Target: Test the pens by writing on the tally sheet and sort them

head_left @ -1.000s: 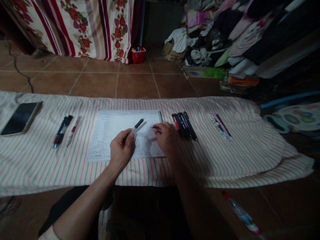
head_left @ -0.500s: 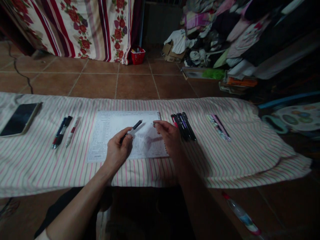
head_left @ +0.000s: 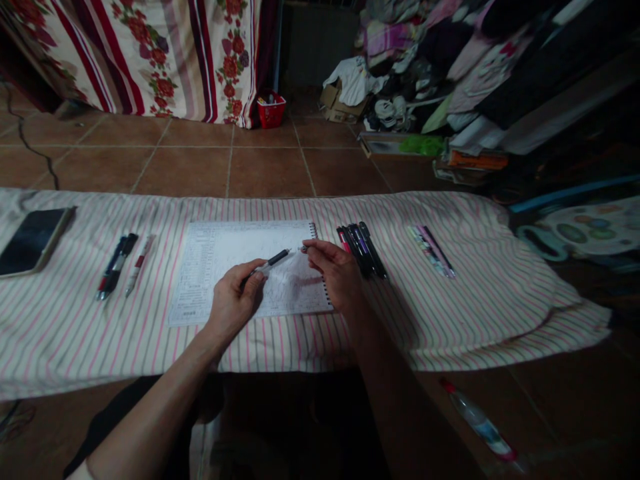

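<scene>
My left hand (head_left: 233,299) is closed around a pen (head_left: 277,257) with a dark grip and a clear barrel. The pen's narrow end points up and to the right. Opposite it, my right hand (head_left: 336,270) pinches a small shiny piece (head_left: 303,249), too small to name, a short gap from the pen's end. Both hands are over a spiral notebook (head_left: 200,300) with writing on its open page. Just right of my right hand lie several dark pens (head_left: 369,250) and one with red on it.
Left of the notebook are several pens (head_left: 116,267) and a phone (head_left: 35,241). Slim pink and patterned pens (head_left: 433,251) lie right. All rest on a striped cloth (head_left: 475,313). A bottle (head_left: 477,423) lies on the floor, and a red basket (head_left: 271,111) stands beyond.
The pen in my left hand has tilted lower, and its end has come closer to the small piece in my right fingers. The whole view has shifted slightly.
</scene>
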Tool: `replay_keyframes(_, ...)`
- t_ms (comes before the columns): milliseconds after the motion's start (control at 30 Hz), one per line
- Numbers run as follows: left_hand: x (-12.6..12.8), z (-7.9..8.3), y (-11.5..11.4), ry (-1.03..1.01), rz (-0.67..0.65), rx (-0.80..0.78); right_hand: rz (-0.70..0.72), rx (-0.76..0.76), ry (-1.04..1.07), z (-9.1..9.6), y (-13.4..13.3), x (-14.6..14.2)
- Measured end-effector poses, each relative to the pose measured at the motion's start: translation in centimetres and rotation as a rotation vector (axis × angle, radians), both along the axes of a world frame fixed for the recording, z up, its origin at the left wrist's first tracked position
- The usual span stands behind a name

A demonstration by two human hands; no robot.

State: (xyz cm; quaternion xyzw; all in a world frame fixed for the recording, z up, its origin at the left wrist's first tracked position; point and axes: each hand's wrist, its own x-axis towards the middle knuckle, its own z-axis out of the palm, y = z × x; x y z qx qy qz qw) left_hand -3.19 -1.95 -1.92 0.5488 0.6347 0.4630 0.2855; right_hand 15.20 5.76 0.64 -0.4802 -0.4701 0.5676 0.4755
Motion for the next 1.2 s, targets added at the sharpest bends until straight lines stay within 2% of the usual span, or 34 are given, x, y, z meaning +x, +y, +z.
replay_keyframes(467, 0.1, 0.19, 0.16, 0.192, -0.033, 0.078, 0.017, 0.058, -0.144, 0.27, -0.13, 0.34)
replay_keyframes(1200, 0.22, 0.27, 0.25, 0.322, -0.046, 0.133, 0.023, 0.081, -0.151, 0.54, -0.36, 0.03)
